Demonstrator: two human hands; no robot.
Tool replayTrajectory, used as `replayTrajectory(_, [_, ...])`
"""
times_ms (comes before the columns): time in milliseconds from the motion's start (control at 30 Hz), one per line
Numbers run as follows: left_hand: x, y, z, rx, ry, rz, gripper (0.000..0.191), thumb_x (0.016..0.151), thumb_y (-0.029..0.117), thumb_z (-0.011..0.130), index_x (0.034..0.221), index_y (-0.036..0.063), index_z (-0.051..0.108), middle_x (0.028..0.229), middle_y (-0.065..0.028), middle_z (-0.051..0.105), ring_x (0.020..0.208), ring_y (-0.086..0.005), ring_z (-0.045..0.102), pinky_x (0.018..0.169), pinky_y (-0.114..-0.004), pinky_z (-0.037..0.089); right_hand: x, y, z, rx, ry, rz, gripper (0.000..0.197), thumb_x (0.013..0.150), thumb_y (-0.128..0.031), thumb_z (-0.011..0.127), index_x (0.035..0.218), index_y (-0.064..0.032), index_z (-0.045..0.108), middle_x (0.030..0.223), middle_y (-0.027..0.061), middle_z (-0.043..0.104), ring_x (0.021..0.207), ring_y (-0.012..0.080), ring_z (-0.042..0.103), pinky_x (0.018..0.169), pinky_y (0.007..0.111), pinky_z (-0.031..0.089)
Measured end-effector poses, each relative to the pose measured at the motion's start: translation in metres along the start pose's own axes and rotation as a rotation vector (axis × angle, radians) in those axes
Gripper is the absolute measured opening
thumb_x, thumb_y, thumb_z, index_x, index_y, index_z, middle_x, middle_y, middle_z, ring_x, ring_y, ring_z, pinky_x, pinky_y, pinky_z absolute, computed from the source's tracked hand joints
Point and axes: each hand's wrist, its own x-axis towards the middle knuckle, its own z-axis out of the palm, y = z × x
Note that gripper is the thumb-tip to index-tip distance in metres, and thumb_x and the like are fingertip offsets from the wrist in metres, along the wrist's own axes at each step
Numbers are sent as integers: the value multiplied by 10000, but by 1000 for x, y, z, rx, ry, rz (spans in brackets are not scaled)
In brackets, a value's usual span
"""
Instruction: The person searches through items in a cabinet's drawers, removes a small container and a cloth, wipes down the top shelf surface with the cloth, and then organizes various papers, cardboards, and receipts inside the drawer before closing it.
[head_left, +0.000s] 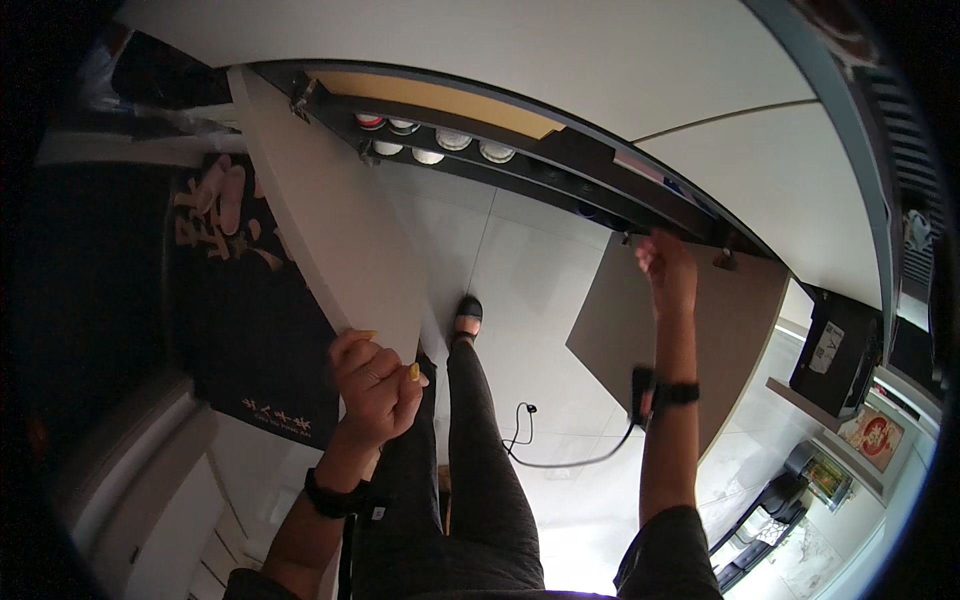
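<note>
My left hand (379, 386) grips the free edge of a pale cabinet door (337, 217), which stands swung open on the left. Wristbands sit on both wrists. Ahead of me, the open cabinet holds shoes on its shelves, among them a white shoe (454, 139) and a red-and-white one (369, 121). My right hand (670, 266) is slightly blurred, its fingers curled, near the right end of the dark shelves (555, 187). Below it, the grey-brown right door (731, 345) also stands open. Whether anything is inside the right fingers cannot be made out.
A dark doormat (262, 337) with pink slippers (232, 199) lies left of the left door. From my right wrist a black cable (562, 465) trails over the tiled floor (540, 300). A black box (836, 356) and a small fish tank (825, 480) stand to the right.
</note>
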Motion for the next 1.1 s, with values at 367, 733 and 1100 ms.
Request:
replayTrajectory(367, [14, 12, 1, -21, 7, 43, 284, 787, 51, 562, 512, 115, 529, 559, -15, 421, 599, -200, 429, 831, -387, 346, -241, -22, -95, -1496, 814, -422, 328, 803, -94, 566, 1128, -62, 537, 1177, 132, 521, 1136, 324, 447, 951, 440, 350])
replayTrajectory(733, [49, 36, 20, -68, -130, 32, 334, 873, 188, 521, 554, 113, 586, 636, -42, 513, 735, -243, 466, 926, -402, 275, -276, 14, -124, -1477, 738, -161, 178, 831, -87, 469, 979, -49, 560, 893, 161, 612, 799, 335, 605, 714, 430, 487])
replayTrajectory(1100, [148, 70, 53, -590, -163, -275, 347, 942, 320, 473, 930, 8, 623, 956, -81, 611, 899, -198, 563, 819, -305, 408, -257, 17, -7, -708, 150, -174, 452, 838, -299, 609, 1204, -77, 465, 991, 127, 648, 833, 297, 639, 747, 383, 506])
